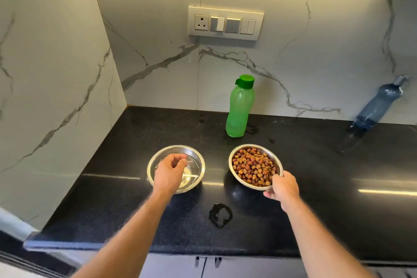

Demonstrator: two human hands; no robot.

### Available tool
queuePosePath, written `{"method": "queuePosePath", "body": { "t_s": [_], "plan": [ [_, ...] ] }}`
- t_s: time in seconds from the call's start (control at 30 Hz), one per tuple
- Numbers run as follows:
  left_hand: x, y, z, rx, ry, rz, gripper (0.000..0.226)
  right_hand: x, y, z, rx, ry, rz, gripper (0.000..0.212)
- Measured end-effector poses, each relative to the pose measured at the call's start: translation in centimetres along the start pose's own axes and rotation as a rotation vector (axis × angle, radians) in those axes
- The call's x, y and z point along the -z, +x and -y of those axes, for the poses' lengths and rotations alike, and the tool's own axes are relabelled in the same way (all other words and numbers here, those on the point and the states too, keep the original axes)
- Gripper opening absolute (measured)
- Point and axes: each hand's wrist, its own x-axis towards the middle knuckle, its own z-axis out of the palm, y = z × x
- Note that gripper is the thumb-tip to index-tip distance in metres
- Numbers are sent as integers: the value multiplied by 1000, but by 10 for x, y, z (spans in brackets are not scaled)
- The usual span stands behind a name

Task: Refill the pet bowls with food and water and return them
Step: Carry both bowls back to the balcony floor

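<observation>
Pet bowls, two of them in shiny steel, sit side by side near the middle of a black stone counter (316,187) that fills the lower half of the view and runs into a corner of white marble-patterned wall (56,63). A switch panel (225,23) with one socket and several switches is fixed to the back wall above the counter.

A blue bottle (375,106) stands at the far right against the wall, blurred and stretched by the lens. A green bottle (239,108) with a darker green cap stands upright behind the bowls, closer to the right one, with its cap on.

The left bowl (198,165) holds clear water, seen by the ripples and glints inside it. The right bowl (234,165) is filled with brown kibble (253,168) and appears tipped slightly, its near edge raised off the counter above a dark reflection.

The left hand (170,172) hovers over the water bowl with the fingers curled loosely inward, thumb and fingertips close together above the water; whether they touch the bowl cannot be told. The right hand (283,187) grips the near right rim of the kibble bowl, thumb on top of the rim and fingers wrapped beneath.

A small wet patch (220,215) lies on the counter in front of the bowls, between the two forearms.
</observation>
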Motion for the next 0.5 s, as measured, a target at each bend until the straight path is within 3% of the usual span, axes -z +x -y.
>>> {"method": "queuePosePath", "body": {
  "t_s": [0.13, 0.27, 0.4, 0.5],
  "plan": [
    [-3, -24, 6, -39, 54, -100, 14, -1, 5, -9, -27, 165, 141, 35],
    [0, -42, 14, -46, 131, -390, 29, 0, 10, -11, -55, 305, 236, 51],
    [6, -52, 20, 124, 187, -539, 57, -2, 16, -12, -7, 261, 248, 50],
    [8, -54, 19, 359, 28, -533, 73, -4, 18, -9, 5, 221, 273, 48]
  ]
}}
